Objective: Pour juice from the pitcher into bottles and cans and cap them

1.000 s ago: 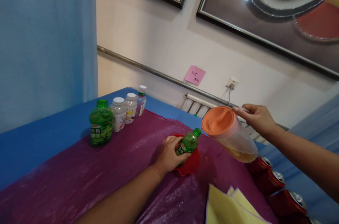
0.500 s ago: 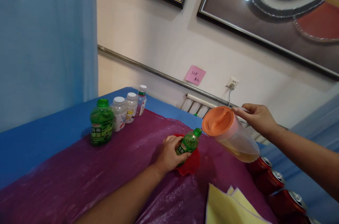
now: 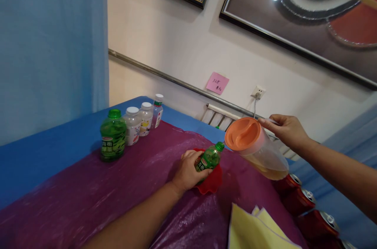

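Observation:
My left hand (image 3: pixel 188 169) is wrapped round a small green bottle (image 3: pixel 211 157) that leans to the right, its mouth uncapped. Beneath the bottle lies a red scalloped dish (image 3: pixel 212 182), partly covered by hand and bottle. My right hand (image 3: pixel 287 128) grips the handle of a translucent pitcher (image 3: pixel 266 158) with an orange lid (image 3: pixel 243 134). The pitcher is tilted left, its lid edge close beside the bottle's mouth. Some yellowish liquid rests in its lower part. Whether any liquid is flowing out I cannot tell.
At left stand a larger green bottle (image 3: pixel 113 136), two white-capped bottles (image 3: pixel 133 127) and a slimmer clear bottle (image 3: pixel 157 112). Yellow cloths (image 3: pixel 256 229) lie in front. Several red cans (image 3: pixel 318 223) line the right side. Purple plastic sheeting (image 3: pixel 97 198) covers much of the blue table (image 3: pixel 38 154).

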A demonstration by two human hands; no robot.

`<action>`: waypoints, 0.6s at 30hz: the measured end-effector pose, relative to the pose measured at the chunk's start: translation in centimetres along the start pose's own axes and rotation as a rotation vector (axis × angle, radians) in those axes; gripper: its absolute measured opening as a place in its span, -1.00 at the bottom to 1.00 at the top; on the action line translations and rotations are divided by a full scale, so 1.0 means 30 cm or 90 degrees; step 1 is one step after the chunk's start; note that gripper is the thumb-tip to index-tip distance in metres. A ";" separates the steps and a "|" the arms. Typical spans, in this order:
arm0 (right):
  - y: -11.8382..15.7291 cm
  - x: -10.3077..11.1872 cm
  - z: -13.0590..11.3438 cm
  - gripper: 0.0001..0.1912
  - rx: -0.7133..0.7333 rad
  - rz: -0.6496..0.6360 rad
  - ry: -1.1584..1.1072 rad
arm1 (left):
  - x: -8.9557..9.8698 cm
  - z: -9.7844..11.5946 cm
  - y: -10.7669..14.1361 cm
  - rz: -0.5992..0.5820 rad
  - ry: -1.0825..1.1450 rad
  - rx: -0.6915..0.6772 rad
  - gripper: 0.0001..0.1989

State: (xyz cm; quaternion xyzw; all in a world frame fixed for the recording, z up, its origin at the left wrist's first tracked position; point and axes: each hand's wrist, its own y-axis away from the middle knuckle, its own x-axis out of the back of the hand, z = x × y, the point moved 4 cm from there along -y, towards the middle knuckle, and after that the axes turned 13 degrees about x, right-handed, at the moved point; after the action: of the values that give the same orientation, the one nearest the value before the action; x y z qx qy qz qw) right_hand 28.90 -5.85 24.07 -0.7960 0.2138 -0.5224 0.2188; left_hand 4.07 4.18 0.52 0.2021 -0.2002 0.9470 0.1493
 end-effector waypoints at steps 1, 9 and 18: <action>0.000 0.001 0.000 -0.29 0.005 -0.001 0.003 | 0.000 -0.001 0.000 0.002 -0.001 0.001 -0.44; 0.001 0.005 0.003 -0.29 0.001 0.004 -0.004 | 0.001 -0.004 -0.001 0.006 -0.005 -0.006 -0.43; 0.001 0.014 0.000 -0.31 -0.019 0.001 0.007 | 0.002 -0.008 -0.001 0.001 -0.002 0.003 -0.42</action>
State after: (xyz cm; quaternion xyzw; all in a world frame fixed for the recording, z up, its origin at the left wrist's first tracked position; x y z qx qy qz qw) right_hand 29.04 -6.11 24.37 -0.7959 0.2238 -0.5234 0.2062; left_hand 3.94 4.32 0.34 0.2034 -0.1980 0.9474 0.1477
